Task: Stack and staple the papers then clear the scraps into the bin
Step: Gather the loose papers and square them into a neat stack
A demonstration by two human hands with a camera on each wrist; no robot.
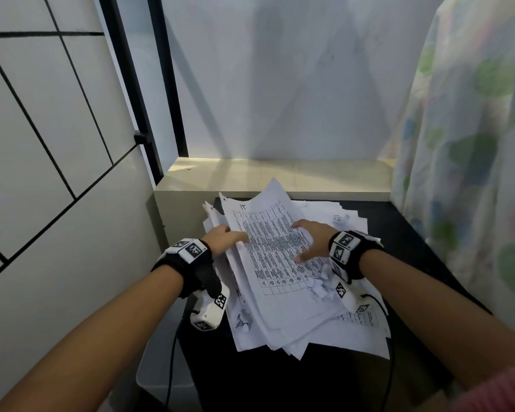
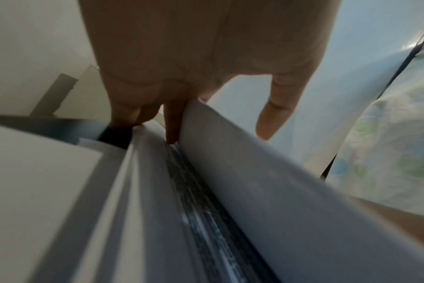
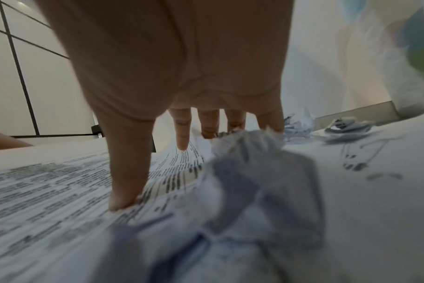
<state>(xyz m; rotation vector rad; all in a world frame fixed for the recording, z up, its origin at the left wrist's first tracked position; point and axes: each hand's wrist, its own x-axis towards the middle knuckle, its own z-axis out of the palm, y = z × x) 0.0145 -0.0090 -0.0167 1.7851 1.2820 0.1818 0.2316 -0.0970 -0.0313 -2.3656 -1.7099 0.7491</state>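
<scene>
A loose pile of printed papers (image 1: 280, 263) lies on the black table (image 1: 399, 221). My left hand (image 1: 225, 239) holds the pile's left edge, with fingers (image 2: 172, 124) tucked between the sheets (image 2: 254, 181) and the thumb over the top sheet. My right hand (image 1: 308, 239) lies spread on the top sheet. Its thumb (image 3: 124, 199) presses the printed page (image 3: 48, 191) and the fingers are straight. Crumpled scraps lie by my right wrist (image 1: 318, 288), at the pile's near left (image 1: 244, 322) and at the far right (image 1: 341, 218). One scrap (image 3: 254, 181) sits under my right palm.
A pale grey bin (image 1: 158, 370) stands on the floor left of the table. A cream ledge (image 1: 280, 173) runs behind the table. A tiled wall is close on the left and a flowered curtain (image 1: 473, 173) hangs on the right. Bare table top shows at the front (image 1: 280, 382).
</scene>
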